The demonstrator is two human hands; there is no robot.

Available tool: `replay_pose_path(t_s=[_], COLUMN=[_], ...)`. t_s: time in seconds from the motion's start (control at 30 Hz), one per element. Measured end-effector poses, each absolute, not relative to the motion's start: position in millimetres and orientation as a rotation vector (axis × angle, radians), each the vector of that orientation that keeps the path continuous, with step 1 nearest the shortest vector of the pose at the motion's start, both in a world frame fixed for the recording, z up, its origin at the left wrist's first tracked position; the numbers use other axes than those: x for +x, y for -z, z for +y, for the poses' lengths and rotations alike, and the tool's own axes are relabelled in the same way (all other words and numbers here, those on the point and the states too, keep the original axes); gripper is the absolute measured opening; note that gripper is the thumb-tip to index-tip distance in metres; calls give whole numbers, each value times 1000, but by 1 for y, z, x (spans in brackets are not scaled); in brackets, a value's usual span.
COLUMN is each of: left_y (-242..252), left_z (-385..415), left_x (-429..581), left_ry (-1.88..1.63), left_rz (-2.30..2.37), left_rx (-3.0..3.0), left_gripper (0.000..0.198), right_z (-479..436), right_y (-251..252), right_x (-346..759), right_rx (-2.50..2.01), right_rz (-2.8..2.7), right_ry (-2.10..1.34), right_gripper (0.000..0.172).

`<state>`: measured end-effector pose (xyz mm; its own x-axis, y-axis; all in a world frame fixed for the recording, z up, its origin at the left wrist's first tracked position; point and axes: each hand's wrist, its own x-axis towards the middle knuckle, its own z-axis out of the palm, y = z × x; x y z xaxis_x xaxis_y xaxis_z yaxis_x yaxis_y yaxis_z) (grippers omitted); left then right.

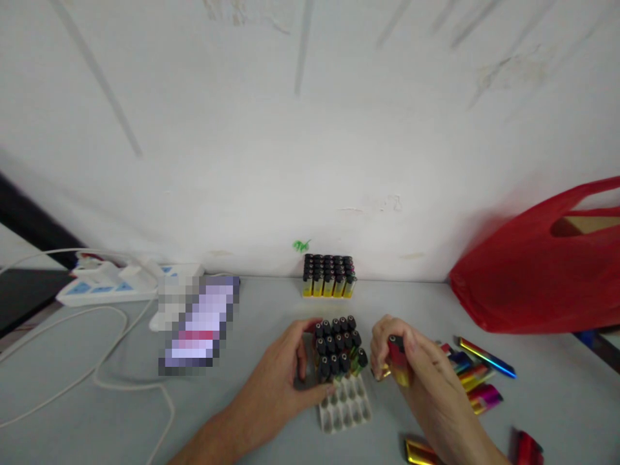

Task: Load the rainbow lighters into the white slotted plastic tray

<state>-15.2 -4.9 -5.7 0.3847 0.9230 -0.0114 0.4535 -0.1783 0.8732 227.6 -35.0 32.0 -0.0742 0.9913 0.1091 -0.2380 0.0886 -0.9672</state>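
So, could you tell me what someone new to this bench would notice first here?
Most likely the red plastic bag slumped against the wall at the far right. Next, the two hands at the centre: the left hand steadies a white tray partly filled with black-capped lighters, while the right hand holds a red lighter beside it. A full block of lighters stands by the wall behind.

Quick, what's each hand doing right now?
Left hand: fingers curled around the side of the white plastic tray of black-capped lighters.
Right hand: closed on a red and gold lighter.
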Motion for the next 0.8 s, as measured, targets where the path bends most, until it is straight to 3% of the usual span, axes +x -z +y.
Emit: replay_pose_path(t_s=[0.1, 0.33, 0.53, 0.8], left_y=[9, 12, 11, 10], left_z=[-5, -5, -5, -5], left_x=[-16, -16, -17, -15], left_ry=[-695, -706, -713, -725], left_rz=[1196, 1183, 1169, 1170], left_rx=[1793, 1788, 1799, 1812], left_gripper=[80, 80, 79, 76], right_z=[-35, -40, -42, -39], right_y=[-31, -35, -39, -32], right_x=[234, 241, 239, 234], right_rx=[-911, -973, -1071, -1039], right_rz=[-1271, -1397, -1731, -1864], right_ry=[-1181, -1320, -952, -789], right_gripper=[51, 42, 21, 25])
